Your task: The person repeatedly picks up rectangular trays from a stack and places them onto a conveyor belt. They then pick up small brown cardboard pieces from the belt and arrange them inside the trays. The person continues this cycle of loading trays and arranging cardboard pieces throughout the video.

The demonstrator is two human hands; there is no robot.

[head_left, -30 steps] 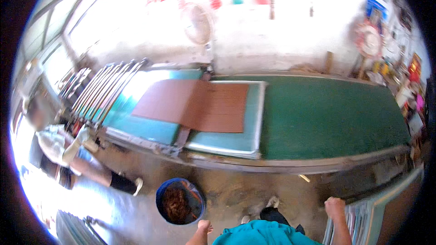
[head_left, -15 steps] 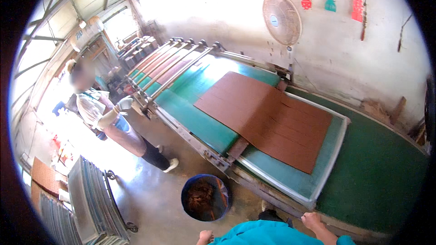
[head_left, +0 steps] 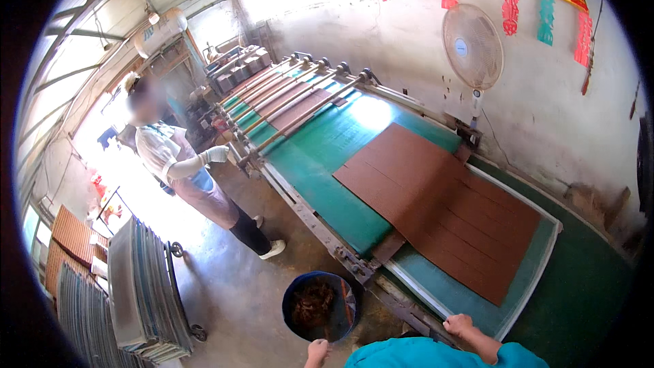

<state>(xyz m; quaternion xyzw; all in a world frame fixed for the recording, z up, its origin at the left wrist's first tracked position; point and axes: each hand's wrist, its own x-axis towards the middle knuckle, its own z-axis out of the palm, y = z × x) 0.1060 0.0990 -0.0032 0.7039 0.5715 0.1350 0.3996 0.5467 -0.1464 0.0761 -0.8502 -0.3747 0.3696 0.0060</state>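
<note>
Head view: the brown sheet (head_left: 439, 206), scored with long lines, lies partly on the green belt (head_left: 327, 197) and partly on the white-framed tray (head_left: 429, 278). The person's right hand (head_left: 460, 326) is at the tray's near edge, fingers curled; whether that grip is clamped on it, one cannot tell. The left hand (head_left: 318, 349), fingers together, is near the blue bucket (head_left: 340, 326). A co-worker (head_left: 204, 194) stands beside the belt.
</note>
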